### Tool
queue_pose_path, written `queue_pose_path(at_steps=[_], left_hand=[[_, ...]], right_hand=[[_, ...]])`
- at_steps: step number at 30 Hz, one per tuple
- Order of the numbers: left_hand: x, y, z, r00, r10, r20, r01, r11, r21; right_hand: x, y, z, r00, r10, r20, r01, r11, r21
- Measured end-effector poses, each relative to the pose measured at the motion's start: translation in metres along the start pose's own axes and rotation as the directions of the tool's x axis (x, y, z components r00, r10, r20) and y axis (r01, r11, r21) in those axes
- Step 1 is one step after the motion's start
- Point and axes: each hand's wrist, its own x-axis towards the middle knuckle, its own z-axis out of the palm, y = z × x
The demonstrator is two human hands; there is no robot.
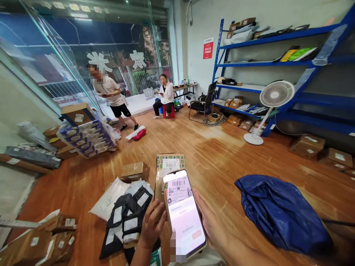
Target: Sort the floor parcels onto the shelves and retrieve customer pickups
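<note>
A lit smartphone (185, 218) lies in the grip of my right hand (212, 221), its screen facing up at me. On the screen is a camera picture of a label with a barcode. Behind and beneath the phone is a long cardboard box (159, 173) with a green patterned end and a white shipping label (171, 164). My left hand (154, 223) has its fingers bent against the box's left side, close to the phone's edge. Just left of it lie several black parcel bags (130, 214) with white labels. The phone hides much of the box.
A white bag (107, 201) and a small carton (134, 171) lie ahead-left. Cartons (36, 240) are at lower left, a blue sack (280, 214) at right. A fan (253, 138) stands before blue shelves (249, 64). Two people (109, 90) are near the window.
</note>
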Motion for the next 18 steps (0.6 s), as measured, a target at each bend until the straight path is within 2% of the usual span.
queue_pose_path(at_steps=[4,9,14,18], left_hand=[[0.038,-0.026,0.062,0.998,-0.053,-0.035,0.055,0.998,0.043],[0.062,-0.064,0.127,0.996,-0.085,-0.018,0.086,0.991,0.105],[0.079,-0.117,0.174,0.992,-0.121,0.042,0.115,0.985,0.129],[0.089,-0.184,0.215,0.993,-0.077,0.086,0.06,0.981,0.185]], right_hand=[[0.067,-0.048,-0.026,1.0,-0.011,-0.012,0.011,0.999,-0.048],[0.142,-0.091,-0.047,0.999,0.035,0.042,-0.035,0.999,-0.006],[0.239,-0.111,-0.068,0.986,0.163,0.018,-0.164,0.983,0.078],[0.35,-0.111,-0.091,0.945,0.315,-0.085,-0.306,0.946,0.108]])
